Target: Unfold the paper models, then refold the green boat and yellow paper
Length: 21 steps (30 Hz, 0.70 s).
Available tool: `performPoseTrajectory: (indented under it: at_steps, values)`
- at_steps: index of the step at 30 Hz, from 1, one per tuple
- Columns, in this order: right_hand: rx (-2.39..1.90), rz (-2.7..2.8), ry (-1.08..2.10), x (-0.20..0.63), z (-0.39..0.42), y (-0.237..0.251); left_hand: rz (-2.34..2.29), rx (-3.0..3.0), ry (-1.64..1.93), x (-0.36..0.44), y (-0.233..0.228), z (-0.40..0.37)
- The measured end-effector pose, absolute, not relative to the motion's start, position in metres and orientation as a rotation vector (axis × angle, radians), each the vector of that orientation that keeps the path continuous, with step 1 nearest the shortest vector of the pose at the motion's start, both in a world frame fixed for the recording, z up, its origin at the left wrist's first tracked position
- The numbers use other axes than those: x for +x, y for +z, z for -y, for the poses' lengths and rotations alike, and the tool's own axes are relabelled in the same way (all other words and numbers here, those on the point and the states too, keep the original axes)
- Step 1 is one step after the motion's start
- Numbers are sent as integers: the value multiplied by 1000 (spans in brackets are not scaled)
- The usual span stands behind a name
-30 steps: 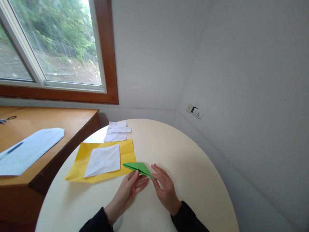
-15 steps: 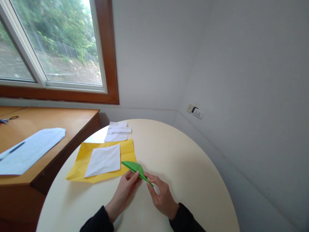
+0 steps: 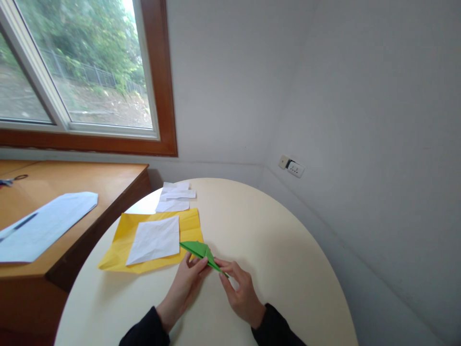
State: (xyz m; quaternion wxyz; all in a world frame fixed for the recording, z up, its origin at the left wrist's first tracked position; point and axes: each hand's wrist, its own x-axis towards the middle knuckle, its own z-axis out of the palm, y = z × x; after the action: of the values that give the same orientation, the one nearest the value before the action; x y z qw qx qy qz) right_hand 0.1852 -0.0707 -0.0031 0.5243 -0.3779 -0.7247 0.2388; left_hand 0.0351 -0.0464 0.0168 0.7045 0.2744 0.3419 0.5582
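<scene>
A green folded paper with a pointed left end is held between my two hands above the round table. My left hand pinches its lower edge near the middle, thumb on top and fingers behind. At the right end, my right hand grips the narrow tip between thumb and fingers. Part of the paper is hidden by my fingers. Just beyond my left hand lies a yellow paper sheet, with a creased white paper square on top of it.
White paper strips lie at the far edge of the round cream table. On the wooden desk to the left are white paper, a pen and scissors. A wall socket sits beyond the table.
The green paper has shifted very slightly left at its pointed end. My right fingers have moved a little along its right tip; both hands keep their grip.
</scene>
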Motion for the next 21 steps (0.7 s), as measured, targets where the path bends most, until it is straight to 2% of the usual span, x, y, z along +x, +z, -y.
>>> performPoseTrajectory:
  at_steps: [11,21]
  values:
    - [-939,1733,467,186,70,-2,-935,952,1216,29,15,44]
    - [-1028,1811,298,188,66,-9,-982,1009,1154,34,12,45]
